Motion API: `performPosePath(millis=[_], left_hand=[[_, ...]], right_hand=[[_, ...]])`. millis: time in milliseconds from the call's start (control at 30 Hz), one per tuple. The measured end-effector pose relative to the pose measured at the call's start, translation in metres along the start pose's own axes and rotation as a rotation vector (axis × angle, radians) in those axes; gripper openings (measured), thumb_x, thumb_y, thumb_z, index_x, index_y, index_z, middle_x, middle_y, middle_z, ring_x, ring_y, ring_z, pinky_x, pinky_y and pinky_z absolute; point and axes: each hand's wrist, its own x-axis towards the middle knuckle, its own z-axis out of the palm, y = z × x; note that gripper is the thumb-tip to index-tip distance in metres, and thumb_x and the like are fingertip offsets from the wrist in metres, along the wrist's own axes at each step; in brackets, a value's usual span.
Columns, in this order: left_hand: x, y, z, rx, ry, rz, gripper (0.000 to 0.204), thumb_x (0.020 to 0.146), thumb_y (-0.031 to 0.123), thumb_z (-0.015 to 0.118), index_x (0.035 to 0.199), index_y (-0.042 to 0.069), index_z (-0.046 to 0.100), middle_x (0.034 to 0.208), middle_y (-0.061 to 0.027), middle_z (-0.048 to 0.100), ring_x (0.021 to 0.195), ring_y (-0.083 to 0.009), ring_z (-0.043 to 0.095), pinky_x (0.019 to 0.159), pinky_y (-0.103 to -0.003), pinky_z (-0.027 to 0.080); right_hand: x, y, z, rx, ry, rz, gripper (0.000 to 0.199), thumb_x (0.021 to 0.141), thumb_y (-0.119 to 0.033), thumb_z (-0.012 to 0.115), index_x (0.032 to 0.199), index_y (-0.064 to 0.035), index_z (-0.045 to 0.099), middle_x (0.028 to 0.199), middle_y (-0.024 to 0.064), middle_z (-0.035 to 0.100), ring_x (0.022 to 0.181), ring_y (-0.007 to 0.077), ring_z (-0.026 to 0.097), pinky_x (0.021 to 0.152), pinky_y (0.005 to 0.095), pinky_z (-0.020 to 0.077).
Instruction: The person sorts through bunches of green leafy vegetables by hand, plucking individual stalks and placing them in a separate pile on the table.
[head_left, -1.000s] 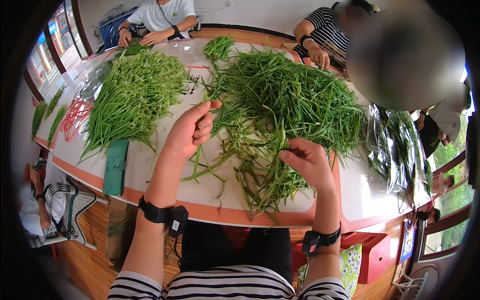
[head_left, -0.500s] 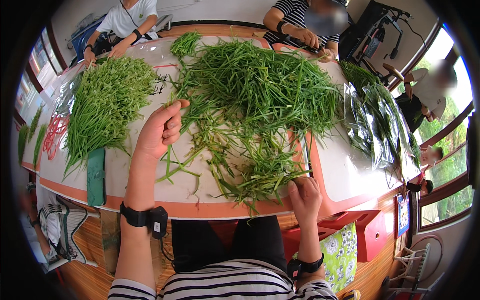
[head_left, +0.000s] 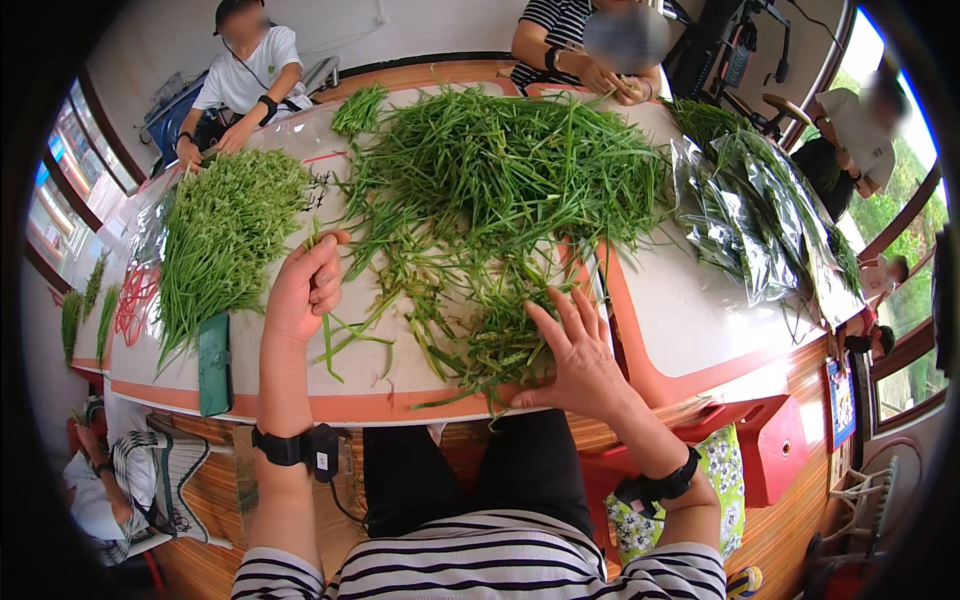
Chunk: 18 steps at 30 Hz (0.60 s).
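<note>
Light, limp greens at both hands; hold by the stems

The left hand (head_left: pixel 303 290) is curled closed, with thin stalks (head_left: pixel 316 230) showing at the thumb. Whether the stems beneath that fist belong to the same hold or lie on the table (head_left: pixel 690 310) cannot be determined. The right hand (head_left: pixel 585 365) is open, fingers spread, at the right side of a loose heap of trimmings (head_left: pixel 495 345) near the front edge; no firm grip is evident, and contact under the palm is hidden.

Beyond the trimmings lies a larger heap of long leaves (head_left: pixel 520 160). Left of it, a neater pile of green stalks (head_left: pixel 215 240) rests near a dark green case (head_left: pixel 214 365).

Handling, as judged: single stalks should weigh next to nothing, be springy at the stem and floppy toward the leaf. Pinching hard would probably crush or snap them; any moisture would make them slip. A light thumb-and-finger hold low on the stem appears soundest. The trimmings, being tangled, likely call for a broad, cupped scoop from beneath, since a fingertip pull would probably drag neighbouring strands along.
</note>
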Motion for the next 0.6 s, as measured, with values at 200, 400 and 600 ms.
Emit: performPosePath(millis=[200, 400, 600], left_hand=[[-0.057, -0.006, -0.007, -0.016, 0.093, 0.009, 0.018, 0.09, 0.019, 0.048, 0.097, 0.003, 0.053, 0.053, 0.006, 0.031, 0.038, -0.0021, 0.022, 0.033, -0.019, 0.015], [-0.103, -0.023, -0.021, -0.095, 0.151, 0.022, 0.018, 0.091, 0.02, 0.048, 0.097, 0.004, 0.054, 0.054, 0.005, 0.033, 0.038, -0.0031, 0.021, 0.033, -0.019, 0.015], [-0.137, -0.035, -0.022, -0.17, 0.217, 0.037, 0.017, 0.091, 0.021, 0.048, 0.095, 0.006, 0.054, 0.054, 0.0048, 0.034, 0.039, -0.0036, 0.022, 0.033, -0.02, 0.015]], right_hand=[[0.029, 0.01, 0.003, 0.014, -0.057, 0.016, 0.106, 0.048, -0.055, 0.077, 0.135, -0.016, 0.031, 0.137, 0.0193, 0.027, 0.129, 0.0402, 0.019, 0.103, 0.0527, 0.0186], [0.039, 0.016, 0.01, 0.04, -0.14, -0.032, 0.103, 0.051, -0.062, 0.072, 0.134, -0.0155, 0.033, 0.135, 0.0236, 0.03, 0.126, 0.0417, 0.024, 0.103, 0.0525, 0.0197], [0.03, -0.01, 0.026, 0.151, -0.036, -0.077, 0.101, 0.053, -0.064, 0.07, 0.134, -0.0148, 0.034, 0.134, 0.0255, 0.03, 0.126, 0.0431, 0.023, 0.104, 0.0517, 0.0167]])
